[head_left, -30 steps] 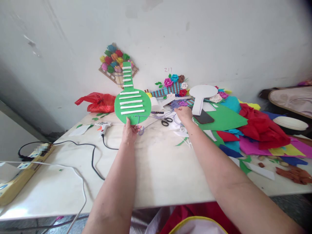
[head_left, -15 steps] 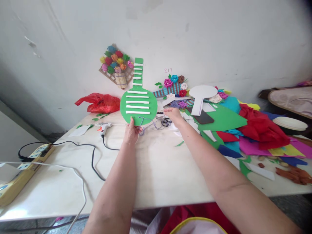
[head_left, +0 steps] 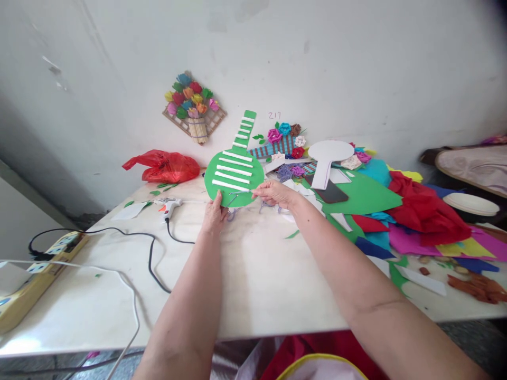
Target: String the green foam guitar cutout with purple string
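Green cutout (head_left: 233, 163) tilts apart from wall (head_left: 348, 68), left grip (head_left: 216, 213) pinching its lower edge, right grip (head_left: 274, 193) pinching yarn (head_left: 236, 194).

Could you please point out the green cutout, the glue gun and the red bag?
Green cutout (head_left: 233, 178), head view: its round part.
Glue gun (head_left: 169, 205), head view: its white body.
Red bag (head_left: 169, 168), head view: its crumpled middle.

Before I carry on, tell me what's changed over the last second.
The green guitar-shaped board with white strips has shifted right, its neck now leaning right. The right hand has moved left to the board's lower right edge, pinching the thin purple yarn. The left hand still grips the board's bottom edge. The red plastic bag, white glue gun and white paddle-shaped cutout stayed put.
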Motion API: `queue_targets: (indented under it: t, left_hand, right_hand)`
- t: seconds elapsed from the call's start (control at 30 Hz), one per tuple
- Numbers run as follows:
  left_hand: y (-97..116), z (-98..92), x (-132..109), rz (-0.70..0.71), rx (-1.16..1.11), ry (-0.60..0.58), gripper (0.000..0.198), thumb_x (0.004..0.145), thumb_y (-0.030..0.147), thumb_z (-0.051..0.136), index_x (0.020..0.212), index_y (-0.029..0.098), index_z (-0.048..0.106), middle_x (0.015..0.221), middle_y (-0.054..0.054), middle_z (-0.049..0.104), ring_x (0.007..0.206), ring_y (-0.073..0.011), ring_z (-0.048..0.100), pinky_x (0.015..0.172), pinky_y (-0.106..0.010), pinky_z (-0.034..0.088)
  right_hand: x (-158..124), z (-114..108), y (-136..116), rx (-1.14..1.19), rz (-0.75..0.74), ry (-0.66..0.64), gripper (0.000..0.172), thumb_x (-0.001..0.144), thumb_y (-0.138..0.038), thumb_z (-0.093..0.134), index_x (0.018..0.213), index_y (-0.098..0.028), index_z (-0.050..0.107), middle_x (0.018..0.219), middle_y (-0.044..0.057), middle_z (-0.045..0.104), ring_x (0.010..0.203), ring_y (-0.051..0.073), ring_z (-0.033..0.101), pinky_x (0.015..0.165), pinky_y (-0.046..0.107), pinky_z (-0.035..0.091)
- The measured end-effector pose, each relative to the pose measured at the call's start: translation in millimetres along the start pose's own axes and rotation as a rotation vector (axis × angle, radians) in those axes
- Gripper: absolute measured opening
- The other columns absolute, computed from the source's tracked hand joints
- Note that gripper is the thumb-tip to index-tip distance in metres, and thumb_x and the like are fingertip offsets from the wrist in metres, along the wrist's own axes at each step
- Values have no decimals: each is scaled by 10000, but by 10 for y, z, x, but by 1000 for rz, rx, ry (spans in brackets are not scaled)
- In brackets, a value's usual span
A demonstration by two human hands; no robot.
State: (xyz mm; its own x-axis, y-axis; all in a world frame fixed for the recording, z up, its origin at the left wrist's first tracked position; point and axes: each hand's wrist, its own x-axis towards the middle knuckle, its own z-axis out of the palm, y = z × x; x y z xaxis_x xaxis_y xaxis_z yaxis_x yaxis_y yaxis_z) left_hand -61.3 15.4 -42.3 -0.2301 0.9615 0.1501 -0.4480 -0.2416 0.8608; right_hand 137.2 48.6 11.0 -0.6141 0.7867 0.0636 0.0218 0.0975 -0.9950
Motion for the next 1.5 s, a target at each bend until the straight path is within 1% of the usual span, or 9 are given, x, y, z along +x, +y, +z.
queue_targets:
  t: [0.13, 0.27, 0.37, 0.47, 0.73, 0.97, 1.27, 1.37, 1.5]
  left_hand:
    - [-2, 10, -11, -34, 34, -12, 405, 675, 426, 650, 607, 198, 323, 366, 117, 238, 264, -17, 170, 282, -163, 144]
    - [-1, 5, -22, -54, 57, -38, 422, 662, 423, 662, 588, 195, 315, 356, 117, 232, 261, -16, 171, 275, -156, 148]
    - [0, -11, -28, -54, 74, -67, 422, 665, 422, 660, 566, 192, 321, 343, 116, 224, 254, -15, 173, 268, -157, 160]
    - [-4, -31, -30, -75, 84, -103, 405, 671, 416, 655, 550, 187, 345, 328, 109, 234, 246, -16, 175, 262, -160, 159]
    - [-22, -76, -17, -145, 105, -216, 424, 683, 379, 631, 460, 184, 328, 272, 80, 242, 238, -35, 215, 261, -170, 203]
    - [22, -44, -50, -187, 114, -157, 346, 645, 316, 653, 477, 171, 387, 292, 77, 281, 231, -44, 248, 238, -175, 177]
    - [23, -50, -26, -223, 76, -92, 193, 625, 268, 656, 633, 112, 544, 400, 13, 493, 295, -84, 426, 254, -171, 238]
    - [32, -58, -20, -226, 78, -98, 221, 626, 294, 653, 613, 123, 514, 373, 32, 457, 270, -75, 388, 246, -172, 217]
    - [35, -56, -30, -206, 90, -127, 319, 631, 350, 660, 541, 152, 427, 310, 75, 339, 231, -52, 285, 246, -178, 205]
  right_hand:
    - [-7, -76, -62, -15, -115, 159, 249, 606, -354, 677, 679, -121, 629, 419, -74, 401, 338, 7, 189, 336, 178, 78]
    - [5, -145, -68, -138, -214, 376, 208, 578, -310, 680, 574, -130, 575, 429, -61, 438, 387, 28, 286, 374, 175, 182]
    - [12, -195, -68, -232, -289, 452, 189, 581, -284, 669, 544, -135, 557, 454, -58, 452, 449, 46, 346, 444, 183, 266]
    - [5, -246, -82, -284, -327, 512, 163, 577, -260, 660, 537, -139, 558, 478, -53, 472, 481, 59, 375, 498, 200, 303]
    - [-21, -432, -61, -392, -391, 584, 108, 582, -232, 657, 550, -155, 589, 527, -25, 541, 513, 89, 437, 547, 226, 333]
    - [-9, -620, 62, -451, -390, 660, 183, 580, -296, 676, 532, -150, 578, 509, -32, 520, 494, 78, 404, 525, 224, 316]
    - [-40, -711, 120, -418, -353, 735, 265, 559, -383, 671, 535, -145, 558, 501, -30, 514, 471, 75, 383, 497, 226, 300]
    - [-36, -738, 161, -390, -326, 772, 323, 539, -431, 678, 534, -145, 526, 491, -39, 479, 469, 70, 356, 483, 221, 287]
    - [-15, -762, 211, -370, -234, 818, 349, 578, -464, 644, 530, -157, 485, 456, -52, 432, 455, 68, 345, 487, 219, 291]
